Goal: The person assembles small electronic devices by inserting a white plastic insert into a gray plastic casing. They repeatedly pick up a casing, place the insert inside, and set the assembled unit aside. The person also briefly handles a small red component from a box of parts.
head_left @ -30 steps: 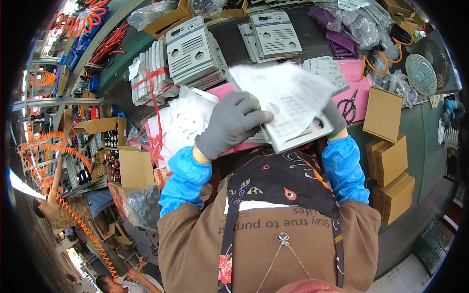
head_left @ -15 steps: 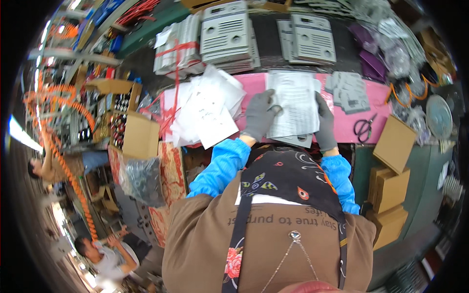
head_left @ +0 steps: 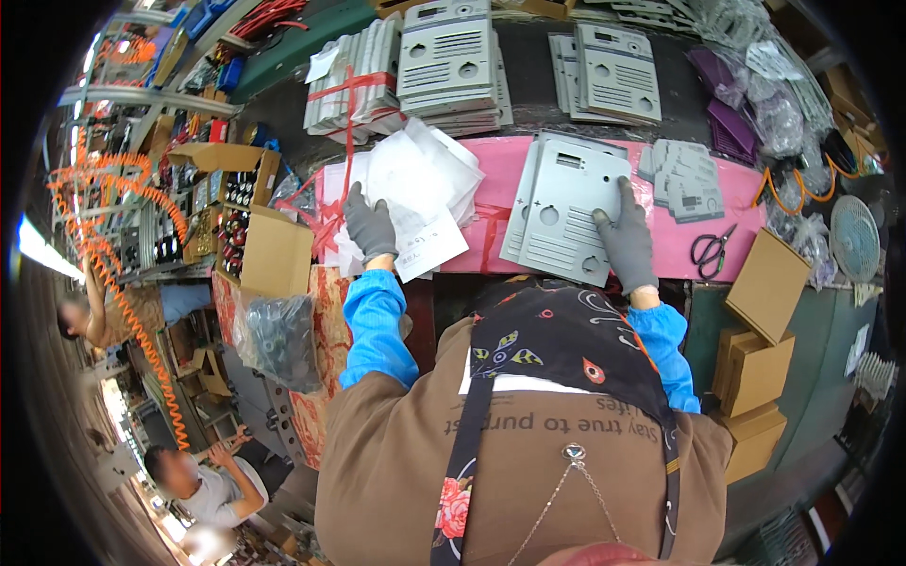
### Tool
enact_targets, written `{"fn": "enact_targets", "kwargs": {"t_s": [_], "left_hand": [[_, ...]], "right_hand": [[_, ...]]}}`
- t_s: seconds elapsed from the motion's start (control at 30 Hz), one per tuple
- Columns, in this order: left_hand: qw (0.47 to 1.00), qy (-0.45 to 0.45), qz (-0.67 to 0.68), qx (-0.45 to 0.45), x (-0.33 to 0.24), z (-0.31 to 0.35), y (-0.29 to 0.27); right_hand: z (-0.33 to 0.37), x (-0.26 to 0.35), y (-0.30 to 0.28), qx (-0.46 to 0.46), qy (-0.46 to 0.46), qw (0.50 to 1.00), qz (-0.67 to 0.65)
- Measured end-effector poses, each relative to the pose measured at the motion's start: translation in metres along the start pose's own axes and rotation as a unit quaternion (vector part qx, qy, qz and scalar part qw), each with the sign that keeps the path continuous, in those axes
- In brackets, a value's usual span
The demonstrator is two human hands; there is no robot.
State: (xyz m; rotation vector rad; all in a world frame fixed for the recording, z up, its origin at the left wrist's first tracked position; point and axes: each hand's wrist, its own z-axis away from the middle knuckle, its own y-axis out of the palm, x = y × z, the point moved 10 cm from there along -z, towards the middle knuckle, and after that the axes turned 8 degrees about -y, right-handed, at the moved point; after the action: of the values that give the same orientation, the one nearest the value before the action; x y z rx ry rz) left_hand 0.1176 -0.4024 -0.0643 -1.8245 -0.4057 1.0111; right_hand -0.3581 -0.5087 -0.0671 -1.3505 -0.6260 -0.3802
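My left hand [head_left: 371,226], in a grey glove, rests at the left edge of a loose pile of white sheets [head_left: 415,174]. Its thumb and fingers are spread, and no object shows between them. My right hand [head_left: 627,238], gloved alike, lies against the right edge of a light grey metal panel [head_left: 569,203] with slots and round holes. The thumb and forefinger stretch apart over the panel's face; the other fingers are partly hidden. Beneath this panel another one [head_left: 517,222] sticks out to the left. Both lie on a pink sheet [head_left: 491,170] covering the bench.
Stacked grey panels [head_left: 445,66] stand at the back, with a second stack [head_left: 618,75] further right. Grey printed cards [head_left: 687,184] and black scissors [head_left: 713,253] lie right of my hand. Cardboard boxes [head_left: 755,368] flank me at right; an open carton [head_left: 274,250] stands left.
My left hand has moved left from the panel to the paper pile. The printed sheet that covered the panel is off it, baring the metal. My right hand has stayed at the right edge.
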Motion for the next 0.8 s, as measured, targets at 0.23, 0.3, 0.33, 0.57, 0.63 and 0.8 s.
{"fn": "enact_targets", "kwargs": {"t_s": [0.23, 0.3, 0.33, 0.57, 0.63, 0.8], "left_hand": [[0.957, 0.028, -0.288, -0.03, -0.028, 0.006, 0.0], [0.958, 0.055, -0.257, -0.117, -0.035, 0.004, -0.02], [0.962, 0.064, -0.232, -0.131, -0.044, 0.005, -0.029], [0.968, 0.206, -0.081, -0.12, -0.16, 0.043, -0.085], [0.965, 0.248, -0.018, -0.087, -0.193, 0.063, -0.082], [0.946, 0.29, 0.119, 0.078, -0.262, 0.128, -0.056]], "right_hand": [[-0.026, -0.106, -0.054, -0.055, -0.016, 0.984, 0.167], [-0.04, -0.147, -0.064, 0.001, -0.005, 0.949, 0.316], [-0.044, -0.153, -0.067, 0.003, -0.036, 0.93, 0.367], [-0.052, -0.198, -0.025, 0.1, -0.188, 0.866, 0.454], [-0.039, -0.207, -0.017, 0.093, -0.2, 0.876, 0.429], [-0.025, -0.21, -0.046, 0.033, -0.186, 0.96, 0.207]]}}
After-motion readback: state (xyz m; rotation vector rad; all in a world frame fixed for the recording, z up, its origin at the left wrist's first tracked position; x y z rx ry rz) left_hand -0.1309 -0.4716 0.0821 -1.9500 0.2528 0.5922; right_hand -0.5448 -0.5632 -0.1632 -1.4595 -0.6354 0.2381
